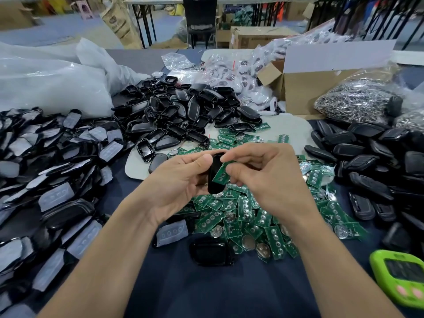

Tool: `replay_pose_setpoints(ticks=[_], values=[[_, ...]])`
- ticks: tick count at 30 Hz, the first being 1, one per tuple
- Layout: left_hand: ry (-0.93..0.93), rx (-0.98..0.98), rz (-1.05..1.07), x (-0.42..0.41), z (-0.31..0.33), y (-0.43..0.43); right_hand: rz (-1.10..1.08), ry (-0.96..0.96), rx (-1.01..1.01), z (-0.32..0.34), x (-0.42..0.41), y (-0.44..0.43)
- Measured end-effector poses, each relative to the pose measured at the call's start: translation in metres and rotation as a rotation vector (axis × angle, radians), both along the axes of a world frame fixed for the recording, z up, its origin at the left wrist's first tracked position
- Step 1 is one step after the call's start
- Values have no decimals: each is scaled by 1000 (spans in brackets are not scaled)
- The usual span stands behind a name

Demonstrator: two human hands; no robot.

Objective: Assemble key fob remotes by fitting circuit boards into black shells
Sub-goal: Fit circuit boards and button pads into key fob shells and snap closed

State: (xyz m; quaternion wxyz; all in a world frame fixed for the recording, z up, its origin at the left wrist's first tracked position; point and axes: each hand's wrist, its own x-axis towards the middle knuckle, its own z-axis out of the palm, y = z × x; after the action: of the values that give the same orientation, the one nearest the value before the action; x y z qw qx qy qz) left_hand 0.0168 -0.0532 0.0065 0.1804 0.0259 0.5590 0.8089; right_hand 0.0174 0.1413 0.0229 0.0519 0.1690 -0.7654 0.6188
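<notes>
My left hand [181, 182] grips black shell [213, 180], right hand [266, 177] pinches circuit board [220, 175]; bag [378, 80] of metal rings [353, 104] at bench [206, 292] far-right corner.

Dark blue cloth-covered table [206, 294], bearing all below.
Lower centre: heap of green rectangular circuit boards [252, 216].
Upper centre, behind the heap: pile of open black plastic shells [183, 115].
Left edge: heap of black shell halves with grey rubber pads [46, 168].
Right edge: heap of closed black plastic fobs [378, 161].
Upper right: brown cardboard box [302, 92], with a clear bag of metal rings [358, 99] to its right.
Lower right corner: lime-green plastic timer [399, 276].
Frame centre, above the boards: left hand [179, 187] holding one black oval shell [214, 175]; right hand [263, 180] pinching one green board [221, 173] beside it.
</notes>
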Motion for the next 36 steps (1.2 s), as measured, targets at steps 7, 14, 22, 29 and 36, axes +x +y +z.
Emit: replay_pose_setpoints(ticks=[7,14,22,29,36], values=[[15,-36,9,0,-3,0,38,5,42,-4,1,-3],[2,-105,241,1,-6,18,-103,72,133,-10,2,-5],[114,-162,192,4,-12,23,-272,-7,14,-17,-2,-7],[181,-308,232,6,-13,31,-371,52,102,-20,3,-11],[147,-374,326,9,-11,35,-372,153,175,-23,1,-12]])
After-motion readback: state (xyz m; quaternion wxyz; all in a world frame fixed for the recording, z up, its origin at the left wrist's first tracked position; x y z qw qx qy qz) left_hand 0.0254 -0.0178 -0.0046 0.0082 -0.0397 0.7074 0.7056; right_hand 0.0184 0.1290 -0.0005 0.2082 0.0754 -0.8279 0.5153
